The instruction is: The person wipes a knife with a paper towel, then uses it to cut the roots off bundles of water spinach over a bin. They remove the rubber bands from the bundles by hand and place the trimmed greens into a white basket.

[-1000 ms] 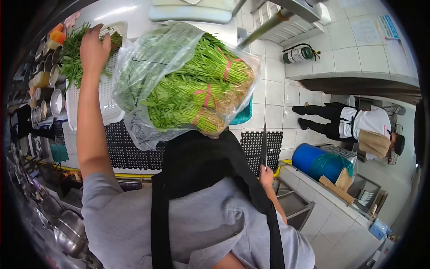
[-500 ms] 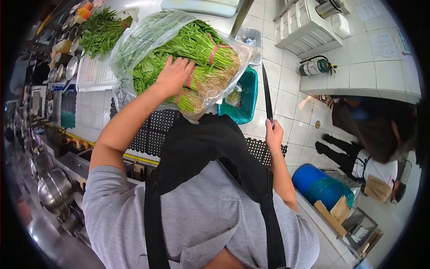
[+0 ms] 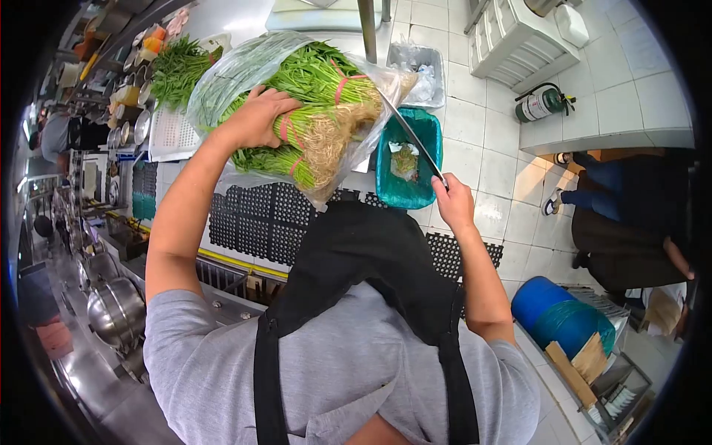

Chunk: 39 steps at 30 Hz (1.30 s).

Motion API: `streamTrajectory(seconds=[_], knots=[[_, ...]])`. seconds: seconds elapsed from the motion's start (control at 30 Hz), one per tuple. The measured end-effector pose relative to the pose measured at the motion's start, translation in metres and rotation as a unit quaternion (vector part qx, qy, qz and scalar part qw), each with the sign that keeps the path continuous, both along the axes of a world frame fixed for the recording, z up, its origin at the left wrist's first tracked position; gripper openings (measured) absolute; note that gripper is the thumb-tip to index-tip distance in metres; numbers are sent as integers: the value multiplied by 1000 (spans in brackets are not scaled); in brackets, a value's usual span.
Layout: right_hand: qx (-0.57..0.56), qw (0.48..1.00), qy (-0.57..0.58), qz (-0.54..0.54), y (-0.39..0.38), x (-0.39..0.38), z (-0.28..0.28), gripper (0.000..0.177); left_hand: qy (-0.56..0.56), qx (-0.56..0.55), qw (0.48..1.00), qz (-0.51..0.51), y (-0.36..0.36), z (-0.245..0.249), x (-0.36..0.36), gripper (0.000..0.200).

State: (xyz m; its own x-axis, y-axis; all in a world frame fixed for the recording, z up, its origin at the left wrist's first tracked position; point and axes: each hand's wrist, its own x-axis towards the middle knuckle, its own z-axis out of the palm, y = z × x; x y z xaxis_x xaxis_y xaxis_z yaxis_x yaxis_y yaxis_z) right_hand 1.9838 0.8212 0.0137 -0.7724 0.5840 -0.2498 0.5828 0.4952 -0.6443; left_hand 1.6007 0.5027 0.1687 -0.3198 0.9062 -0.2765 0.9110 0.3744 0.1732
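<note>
Bundles of long leafy greens (image 3: 315, 63) with pale roots lie in a clear plastic bag (image 3: 222, 63), tied with pinkish-red bands. My left hand (image 3: 261, 119) is closed over a middle bundle, its fingers curled round the stems near a band. In my right hand (image 3: 454, 202) is the handle of a long knife (image 3: 417, 142). The blade slants up and left above a green-lined bin (image 3: 384, 174), its tip close to the bag's right edge near the roots. Inside the bin lie some plant scraps (image 3: 405, 162).
More greens (image 3: 178, 74) sit by a white perforated crate (image 3: 169, 137) at left. A grey bin (image 3: 426, 74) stands behind the green-lined one. To the right are a fire extinguisher (image 3: 545, 104), a blue barrel (image 3: 545, 308) and people in dark clothes (image 3: 630, 222).
The knife has swung from nearly upright to a leftward slant, its tip now beside the bag. My left hand still holds the greens, whose root ends have turned. The view has shifted slightly.
</note>
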Motion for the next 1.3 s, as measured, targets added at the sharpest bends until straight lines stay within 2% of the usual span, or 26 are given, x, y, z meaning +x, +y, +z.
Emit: streamTrajectory(seconds=[0.33,0.5,0.6,0.77,0.87,0.93,1.0,1.03,1.07,1.13,1.2,1.3], knots=[[-59,997,10,-46,-35,-3,-8,40,-102,113,988,4,13,55,-16,86],[-81,996,37,-24,-22,3,-19,41,-133,182,974,1,43,79,18,83],[-91,993,74,15,-1,4,-31,42,-158,157,975,-7,76,97,33,83],[-132,985,67,93,53,3,-26,43,-173,226,958,32,140,112,88,77],[-147,974,116,128,93,14,-22,44,-148,254,956,17,181,115,119,76],[-139,977,102,128,120,27,-21,44,-182,265,947,28,207,113,138,75],[-140,980,70,121,145,43,-12,45,-278,250,924,85,232,122,161,75],[-131,984,53,111,157,53,-20,46,-230,248,937,84,244,123,168,70],[-127,984,47,116,168,65,-29,46,-233,254,934,89,254,117,173,70],[-119,989,32,88,188,91,-47,46,-330,255,901,120,273,97,178,70],[-123,990,11,73,203,117,-59,46,-364,221,894,139,287,64,178,73],[-103,991,-59,59,222,151,-86,51,-555,224,776,197,301,2,182,75]])
